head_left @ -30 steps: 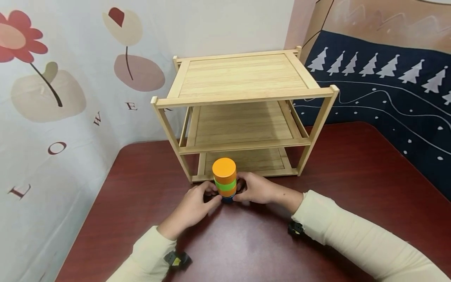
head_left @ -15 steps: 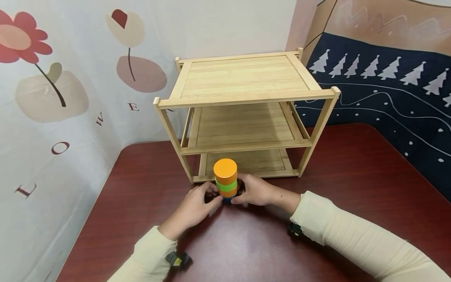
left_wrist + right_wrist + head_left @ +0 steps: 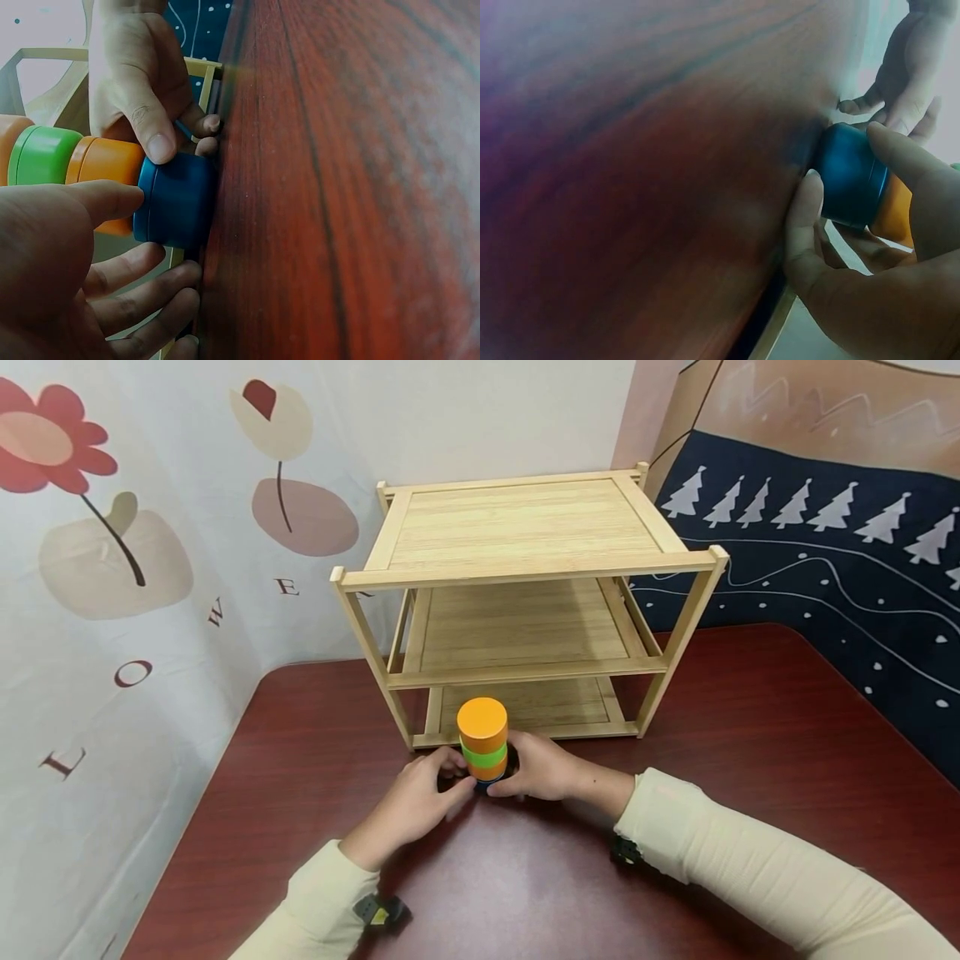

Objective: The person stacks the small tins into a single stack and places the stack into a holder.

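A column of round lidded containers stands upright on the table: a blue container (image 3: 184, 199) at the base, a lower orange one (image 3: 487, 772), a green one (image 3: 483, 758) and a top orange one (image 3: 482, 720). From the left, my left hand (image 3: 412, 797) holds the base, its thumb tip at the blue container's lid seam and its fingers curled round the far side. My right hand (image 3: 543, 768) grips the blue container from the right, thumb across its front near the lid edge. Both hands partly hide the blue container in the head view.
Right behind the containers stands a three-tier wooden shelf (image 3: 521, 527) on the dark red table (image 3: 300, 727). Patterned cloths hang at the back, one with flowers (image 3: 303, 514) on the left and one with white trees (image 3: 832, 514) on the right.
The head view has shifted slightly. My right thumb has slid a little left across the front of the blue container. The left hand and the column stay nearly still.
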{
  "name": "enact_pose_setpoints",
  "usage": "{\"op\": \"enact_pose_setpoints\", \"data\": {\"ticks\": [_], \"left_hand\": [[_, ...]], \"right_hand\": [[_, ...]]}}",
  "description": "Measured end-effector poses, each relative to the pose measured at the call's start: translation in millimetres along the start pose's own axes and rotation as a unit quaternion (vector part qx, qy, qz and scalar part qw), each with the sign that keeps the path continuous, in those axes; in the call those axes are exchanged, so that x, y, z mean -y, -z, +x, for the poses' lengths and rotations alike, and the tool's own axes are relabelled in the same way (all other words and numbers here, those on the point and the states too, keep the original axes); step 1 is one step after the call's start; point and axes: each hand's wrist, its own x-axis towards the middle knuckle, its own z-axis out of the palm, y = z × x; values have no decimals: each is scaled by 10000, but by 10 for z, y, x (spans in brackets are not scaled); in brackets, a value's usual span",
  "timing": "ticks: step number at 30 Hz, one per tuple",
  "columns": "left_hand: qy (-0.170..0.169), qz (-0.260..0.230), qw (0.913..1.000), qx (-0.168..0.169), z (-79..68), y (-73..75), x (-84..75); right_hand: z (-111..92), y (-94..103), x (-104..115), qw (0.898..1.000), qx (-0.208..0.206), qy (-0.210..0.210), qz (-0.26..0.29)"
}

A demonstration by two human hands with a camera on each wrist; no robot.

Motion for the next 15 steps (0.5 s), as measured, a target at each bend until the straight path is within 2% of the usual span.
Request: {"op": "enact_pose_setpoints", "data": {"ticks": [9, 15], "left_hand": [[-67, -7, 10000, 17, 3, 0, -5], [-41, -44, 10000, 38, 2, -1, -1]], "right_hand": [[-33, -24, 9, 9992, 77, -6, 389], [-46, -37, -1, 9992, 18, 5, 409]]}}
